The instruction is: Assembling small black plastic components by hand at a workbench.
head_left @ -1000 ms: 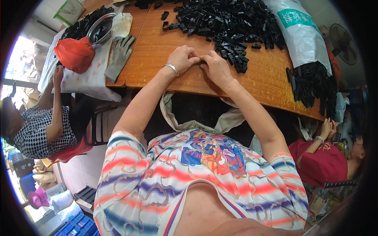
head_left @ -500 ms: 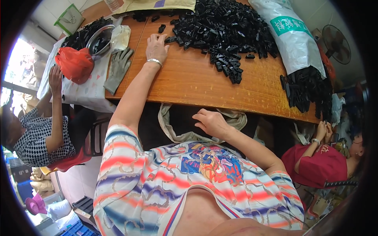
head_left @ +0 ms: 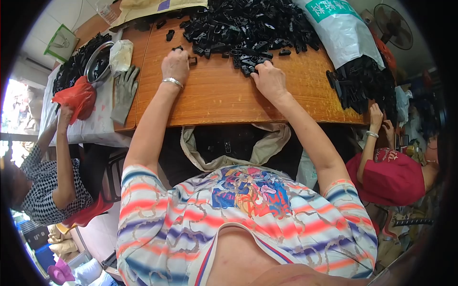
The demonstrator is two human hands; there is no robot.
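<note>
A large heap of small black plastic parts (head_left: 253, 28) covers the far middle of the wooden table. My left hand (head_left: 175, 66) rests on the tabletop left of the heap, fingers curled around a small black plastic part (head_left: 192, 61); its fingertips are partly hidden. At the near edge of the heap, my right hand (head_left: 270, 80) has thumb and fingers closed on a black part at the end of a cluster (head_left: 248, 66). Below the table edge, a pale cloth bag (head_left: 188, 145) hangs open in front of my lap, with a few dark parts inside.
A grey glove (head_left: 125, 95) and a metal bowl (head_left: 99, 63) lie at left, where a co-worker's hand (head_left: 65, 117) grips a red plastic bag (head_left: 81, 97). On the right, a white sack (head_left: 346, 43) spills black parts (head_left: 358, 86) beside another co-worker's hands (head_left: 377, 117).
My right hand has moved from above the cloth bag up to the heap. My left hand stays on the table beside loose parts. The left co-worker now grips the red bag. The view has shifted.
</note>
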